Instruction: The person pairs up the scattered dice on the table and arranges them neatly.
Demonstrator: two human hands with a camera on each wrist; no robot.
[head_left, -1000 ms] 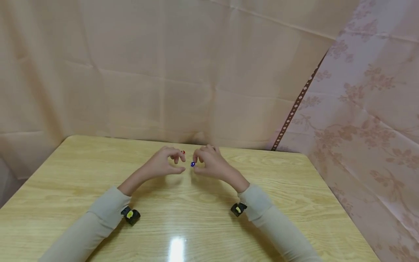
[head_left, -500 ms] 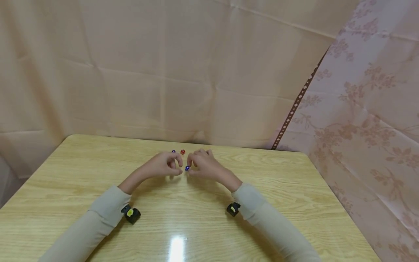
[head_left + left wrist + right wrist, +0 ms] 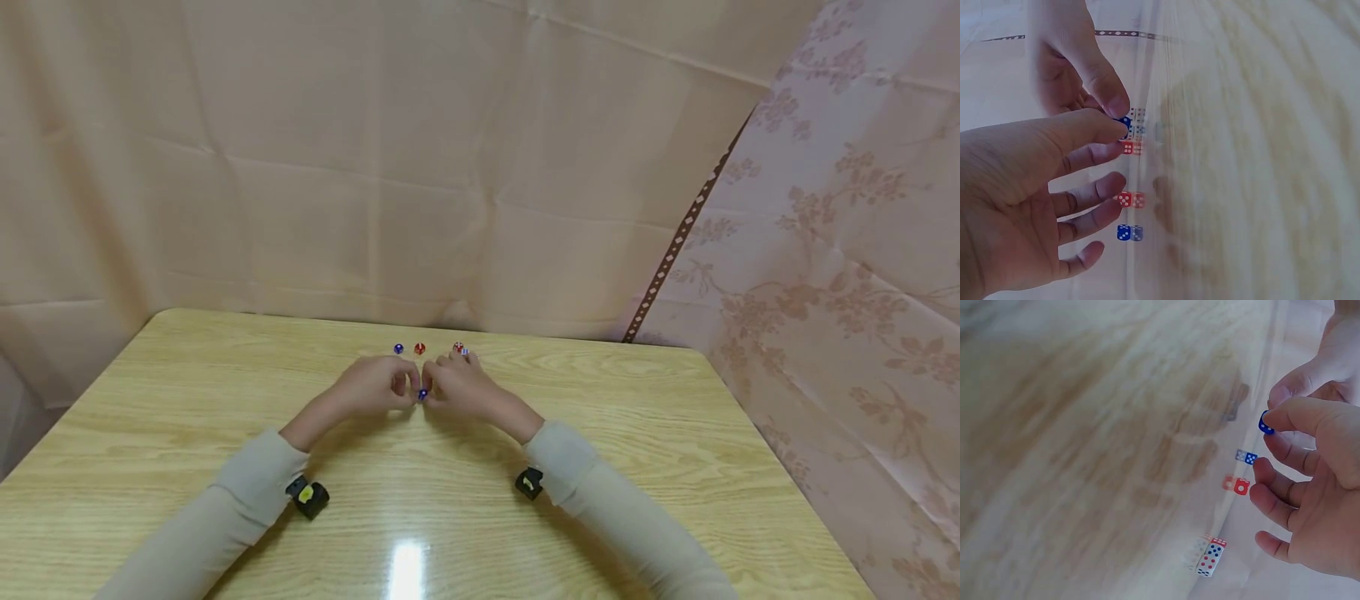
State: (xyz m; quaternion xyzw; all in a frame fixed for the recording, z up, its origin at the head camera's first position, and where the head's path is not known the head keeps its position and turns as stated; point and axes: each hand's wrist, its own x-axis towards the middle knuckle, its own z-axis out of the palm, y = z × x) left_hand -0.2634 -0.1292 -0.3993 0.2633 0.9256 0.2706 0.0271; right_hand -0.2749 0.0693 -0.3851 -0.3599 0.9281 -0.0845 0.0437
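Note:
Between the two hands, above the table, is a blue die [image 3: 423, 394] with white spots. My right hand [image 3: 461, 387] pinches it between thumb and index finger, the other fingers spread loosely. From the opposite side, the thumb and index fingertips of my left hand [image 3: 375, 385] meet on the same die; in the left wrist view its thumb partly covers the blue die [image 3: 1125, 125]. Behind the hands, another blue die [image 3: 398, 348] sits beside a red die [image 3: 420, 348]. Farther right, past the right fingers, a red die [image 3: 458, 346] and white dice [image 3: 1210, 561] stand close together.
The wooden table [image 3: 480, 517] has a glossy top that mirrors the dice. A beige curtain [image 3: 337, 167] hangs along its back edge, and a flowered cloth [image 3: 840, 292] hangs at the right. Each wrist wears a black camera [image 3: 307, 498].
My right hand has moved left and slightly nearer with the blue die, and the gap between the hands has closed. The dice at the back have come into view.

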